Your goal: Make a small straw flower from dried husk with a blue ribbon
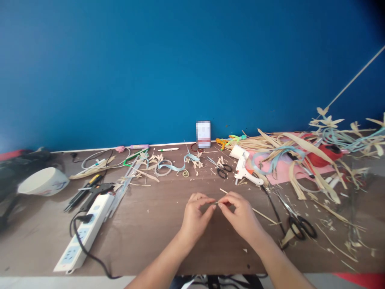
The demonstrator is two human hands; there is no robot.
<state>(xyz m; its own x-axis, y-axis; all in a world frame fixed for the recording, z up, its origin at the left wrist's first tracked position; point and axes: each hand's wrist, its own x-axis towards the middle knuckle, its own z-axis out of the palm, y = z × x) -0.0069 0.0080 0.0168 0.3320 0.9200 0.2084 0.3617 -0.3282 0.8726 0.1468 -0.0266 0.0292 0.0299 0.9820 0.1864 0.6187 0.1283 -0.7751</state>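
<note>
My left hand (199, 210) and my right hand (237, 210) meet above the middle of the table, fingertips almost touching. Each is closed in a pinch on a tiny thin greenish piece (217, 203), mostly hidden by the fingers. A thin pale straw strip (266, 216) runs behind my right hand; its other end shows above the knuckles, and I cannot tell whether the hand touches it. To the right lie black-handled scissors (300, 226), and a white glue gun (246, 172) rests beyond my right hand.
On the left are a white power strip (87, 237), a black glue gun (96, 194) and a white bowl (45, 182). Straw leaves (276, 146), a pink sheet (276, 176) and blue ribbon (285, 152) crowd the right. Smaller scissors (221, 168) and a marker (168, 149) lie near the blue wall.
</note>
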